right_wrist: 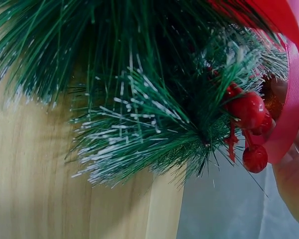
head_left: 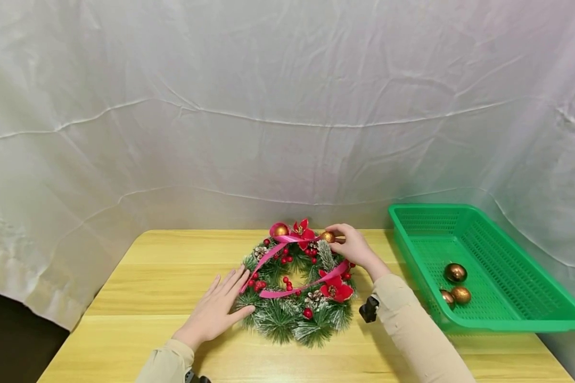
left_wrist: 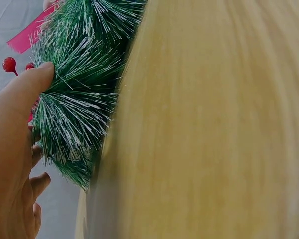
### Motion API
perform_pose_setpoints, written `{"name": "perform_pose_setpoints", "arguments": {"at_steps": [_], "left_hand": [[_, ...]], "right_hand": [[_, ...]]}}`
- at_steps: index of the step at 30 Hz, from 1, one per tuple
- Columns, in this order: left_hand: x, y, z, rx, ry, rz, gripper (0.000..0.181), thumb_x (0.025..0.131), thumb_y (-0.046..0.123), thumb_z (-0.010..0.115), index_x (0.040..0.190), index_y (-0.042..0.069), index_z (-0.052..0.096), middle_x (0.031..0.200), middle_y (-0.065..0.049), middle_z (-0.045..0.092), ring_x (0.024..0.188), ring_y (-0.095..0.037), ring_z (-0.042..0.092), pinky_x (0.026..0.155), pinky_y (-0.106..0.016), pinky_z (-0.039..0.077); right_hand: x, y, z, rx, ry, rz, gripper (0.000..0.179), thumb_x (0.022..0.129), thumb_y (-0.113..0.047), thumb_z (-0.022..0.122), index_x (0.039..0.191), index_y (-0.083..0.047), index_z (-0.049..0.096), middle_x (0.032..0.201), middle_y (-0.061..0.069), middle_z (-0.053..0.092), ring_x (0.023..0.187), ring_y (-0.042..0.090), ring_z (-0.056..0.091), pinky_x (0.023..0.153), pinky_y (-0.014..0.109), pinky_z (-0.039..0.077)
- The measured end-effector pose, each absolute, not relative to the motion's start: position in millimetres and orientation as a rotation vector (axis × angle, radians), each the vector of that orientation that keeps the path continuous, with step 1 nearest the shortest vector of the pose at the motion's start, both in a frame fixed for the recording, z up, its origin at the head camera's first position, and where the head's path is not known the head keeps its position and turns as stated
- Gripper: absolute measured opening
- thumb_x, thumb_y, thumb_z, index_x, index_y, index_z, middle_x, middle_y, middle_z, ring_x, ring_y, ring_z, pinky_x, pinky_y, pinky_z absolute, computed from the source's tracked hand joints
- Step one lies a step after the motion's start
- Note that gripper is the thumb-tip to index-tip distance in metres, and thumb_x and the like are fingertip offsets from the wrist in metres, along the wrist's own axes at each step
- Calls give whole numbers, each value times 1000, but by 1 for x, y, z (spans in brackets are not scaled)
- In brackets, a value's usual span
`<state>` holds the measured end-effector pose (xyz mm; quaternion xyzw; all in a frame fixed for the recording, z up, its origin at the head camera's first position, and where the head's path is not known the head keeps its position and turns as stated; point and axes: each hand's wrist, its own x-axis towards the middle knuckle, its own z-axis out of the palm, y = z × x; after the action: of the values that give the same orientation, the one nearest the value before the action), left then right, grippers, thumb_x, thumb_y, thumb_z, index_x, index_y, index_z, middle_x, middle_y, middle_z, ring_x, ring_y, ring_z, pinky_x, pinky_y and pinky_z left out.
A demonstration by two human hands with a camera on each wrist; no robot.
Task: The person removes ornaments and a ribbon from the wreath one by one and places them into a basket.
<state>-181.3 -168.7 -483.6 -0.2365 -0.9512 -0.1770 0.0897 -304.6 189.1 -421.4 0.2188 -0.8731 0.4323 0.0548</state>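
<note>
A green frosted wreath point(head_left: 280, 319) with red berries, red flowers, pinecones and a pink ribbon point(head_left: 268, 260) lies on the wooden table. The left hand point(head_left: 215, 314) rests with straight fingers on its left side; in the left wrist view the thumb point(left_wrist: 37, 79) presses on the needles. At the wreath's upper right, the right hand point(head_left: 352, 246) pinches a gold ball ornament point(head_left: 327, 237) close to the ribbon. Another gold ball point(head_left: 280, 230) sits at the upper left, beside a red flower point(head_left: 302, 232). In the right wrist view, the ribbon and berries point(right_wrist: 248, 110) partly hide the right fingers.
A green plastic basket point(head_left: 412, 266) stands on the right of the table, holding several bronze and gold balls point(head_left: 456, 272). White cloth point(head_left: 287, 133) hangs behind the table point(head_left: 139, 276). The table's left edge drops off toward a dark area.
</note>
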Motion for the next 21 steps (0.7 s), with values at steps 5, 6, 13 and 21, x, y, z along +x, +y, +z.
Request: {"name": "perform_pose_setpoints", "arguments": {"at_steps": [5, 6, 13, 21], "left_hand": [[-181, -168, -484, -701, -2833, -527, 82, 91, 64, 44, 153, 16, 20, 159, -3, 14, 143, -27, 18, 115, -52, 10], [-181, -168, -484, -700, -2833, -529, 82, 91, 64, 44, 153, 16, 20, 159, -3, 13, 143, -27, 18, 115, -52, 10], [-181, -168, -484, -701, -2829, -532, 82, 91, 64, 44, 153, 16, 20, 159, -3, 14, 143, -28, 18, 114, -52, 10], [-181, -168, -484, -698, -2830, -534, 82, 91, 64, 44, 153, 16, 20, 159, -3, 14, 143, -27, 18, 115, -52, 10]], "right_hand": [[-304, 190, -420, 645, -2616, 1323, 36, 84, 4, 68, 118, 6, 59, 113, 22, 55, 103, 37, 59, 87, 41, 53], [-303, 190, -419, 644, -2609, 1329, 37, 84, 4, 69, 119, 6, 59, 113, 22, 55, 103, 36, 59, 87, 41, 53], [-299, 191, -414, 632, -2579, 1356, 40, 83, 4, 70, 121, 6, 59, 115, 21, 54, 104, 36, 58, 88, 43, 52], [-294, 190, -407, 617, -2553, 1363, 38, 82, 2, 72, 117, 4, 60, 114, 21, 55, 105, 36, 57, 89, 47, 52]]}}
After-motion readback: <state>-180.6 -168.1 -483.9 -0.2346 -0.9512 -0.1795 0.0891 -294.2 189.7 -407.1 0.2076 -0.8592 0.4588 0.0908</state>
